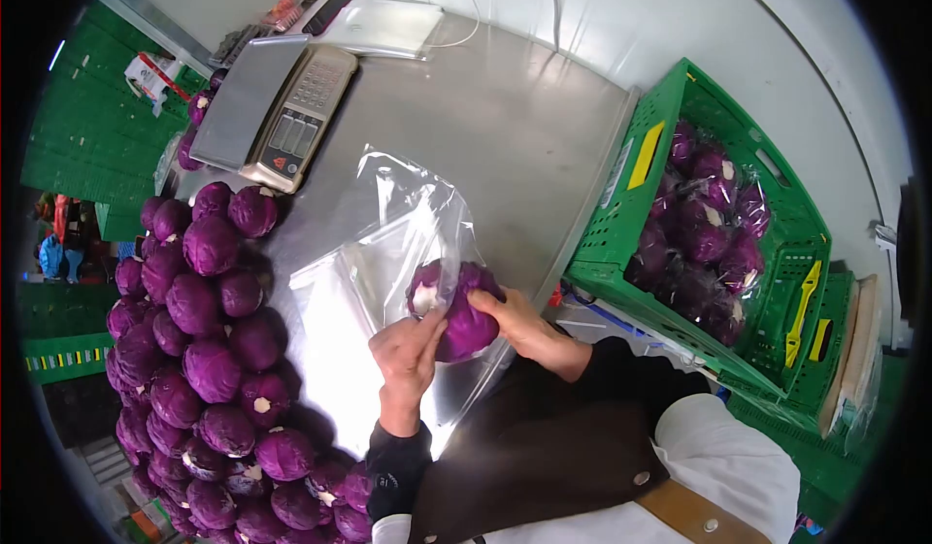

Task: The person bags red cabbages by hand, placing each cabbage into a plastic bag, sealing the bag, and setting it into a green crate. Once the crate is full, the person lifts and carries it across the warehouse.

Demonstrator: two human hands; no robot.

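A heap of loose red cabbages [209, 350] runs down the left side of the steel table [505, 127], some showing pale cut stems. At the heap's far end sits a weighing scale [277, 112] with a keypad. Farther back lies a flat white device [383, 25], perhaps a printer, with cables [473, 5] trailing up the wall. On the right, against the table's edge, a green crate [621, 224] with yellow clips [646, 156] holds bagged cabbages [704, 229]. More green crates [83, 136] stand at far left.
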